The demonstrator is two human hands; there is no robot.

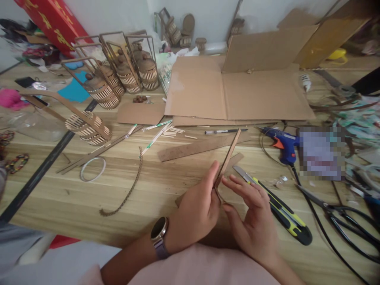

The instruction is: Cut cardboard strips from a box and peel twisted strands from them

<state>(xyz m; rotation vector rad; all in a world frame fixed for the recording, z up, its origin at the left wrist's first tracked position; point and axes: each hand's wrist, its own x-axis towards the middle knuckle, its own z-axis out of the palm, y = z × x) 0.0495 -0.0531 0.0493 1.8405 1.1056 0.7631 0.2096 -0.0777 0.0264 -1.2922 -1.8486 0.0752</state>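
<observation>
A narrow strip of brown cardboard (230, 154) stands up between my two hands, its corrugated edge showing. My left hand (197, 204), with a watch on the wrist, is closed on the strip's lower part, thumb pointing up along it. My right hand (252, 215) has its fingers apart, the fingertips and thumb close against the strip's right side. Behind the strip lie a wider cardboard piece (190, 149) and a black pen (225, 131). A yellow and black utility knife (279, 209) lies just right of my right hand, blade out.
Large cardboard sheets (196, 91) lie at the back. Several small baskets (129, 77) with tall handles stand at the back left. A blue glue gun (285, 144) and black scissors (332, 209) lie at right, with a cable (314, 221) running between them. A white ring (93, 169) lies left.
</observation>
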